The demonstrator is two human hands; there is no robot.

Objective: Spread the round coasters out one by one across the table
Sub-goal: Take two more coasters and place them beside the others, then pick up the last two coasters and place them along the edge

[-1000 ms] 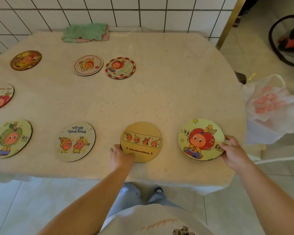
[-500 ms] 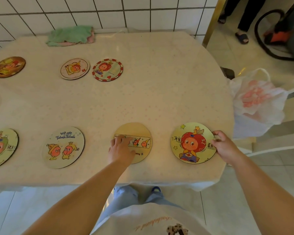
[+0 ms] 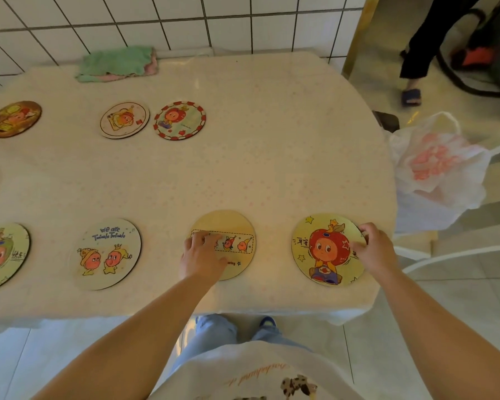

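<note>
A single wide-angle camera, worn on the person's head, looks forward and steeply down over the near edge of a table [image 3: 272, 174]. Both forearms enter from the bottom corners, the left hand [image 3: 202, 255] and the right hand [image 3: 377, 249] landing low in the picture, close to the lens. The person's own shirt and legs fill the bottom edge, directly beneath the camera. The tiled wall [image 3: 156, 21] runs along the top, the farthest thing ahead. The table's left part runs out of the frame; floor and a white plastic bag [image 3: 439, 174] show at right. Straight lines bow toward the edges.
</note>
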